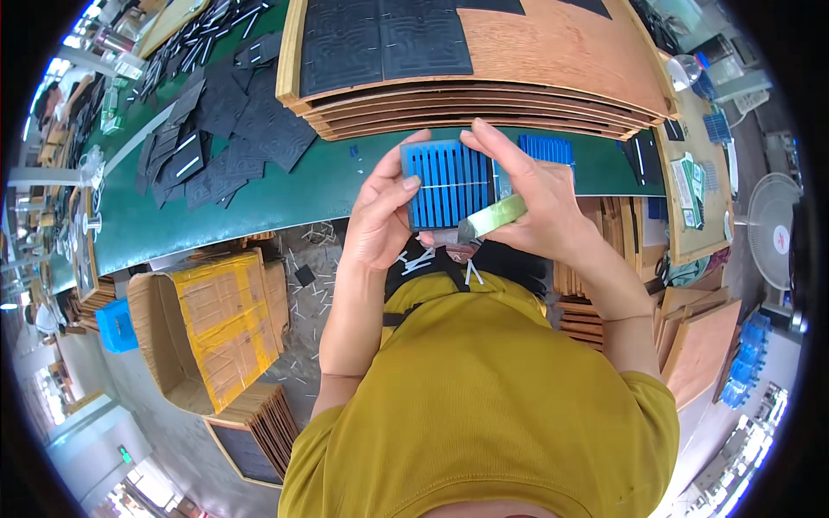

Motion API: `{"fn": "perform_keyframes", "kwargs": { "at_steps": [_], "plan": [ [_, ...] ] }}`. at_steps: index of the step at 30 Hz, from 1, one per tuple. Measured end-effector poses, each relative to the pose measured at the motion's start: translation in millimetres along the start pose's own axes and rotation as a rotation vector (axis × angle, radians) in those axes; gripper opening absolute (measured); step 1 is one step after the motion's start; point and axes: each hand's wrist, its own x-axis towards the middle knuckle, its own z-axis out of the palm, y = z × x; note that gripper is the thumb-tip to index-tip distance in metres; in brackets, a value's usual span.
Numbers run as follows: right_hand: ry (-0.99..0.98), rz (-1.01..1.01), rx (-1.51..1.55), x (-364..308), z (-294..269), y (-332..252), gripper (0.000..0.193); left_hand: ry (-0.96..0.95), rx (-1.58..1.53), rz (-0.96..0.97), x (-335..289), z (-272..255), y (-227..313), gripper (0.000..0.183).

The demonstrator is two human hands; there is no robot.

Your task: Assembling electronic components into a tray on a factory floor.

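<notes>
Close in front of my body, over the table's near edge, a small square blue panel (pixel 449 194) with dark slots and a thin pale line across its middle is held up. My left hand (pixel 376 220) grips its left side, thumb on the face. At the panel's right edge is my right hand (pixel 546 203), its index finger reaching along the upper corner. It also holds a flat light-green strip-like tool (pixel 499 217) with a dark end, close to the panel's lower right; its exact kind is unclear. Behind my right hand lies another blue slotted panel (pixel 546 148).
A stack of wooden trays (pixel 553 52) with black square sheets (pixel 423 39) stands ahead on the green table (pixel 259 203). Loose black pieces (pixel 229 129) are piled at left. A taped cardboard box (pixel 224 315) stands below left; wooden boards (pixel 704 345) lean at right beside a fan (pixel 773 229).
</notes>
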Motion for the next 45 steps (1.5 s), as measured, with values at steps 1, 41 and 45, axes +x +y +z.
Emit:
{"fn": "perform_keyframes", "kwargs": {
  "at_steps": [1,41,45],
  "plan": [
    [-0.033,0.031,0.002,0.4,-1.7,-2.0,0.094,0.001,-0.006,0.003,-0.4,0.3,0.0,0.051],
    [-0.033,0.477,0.17,10.6,5.2,17.8,0.079,0.015,0.291,0.107,-2.9,12.8,-6.3,0.066],
    [-0.014,0.446,0.07,14.0,3.6,14.9,0.081,0.022,0.294,0.097,-2.5,18.1,-7.0,0.063]
  ]
}}
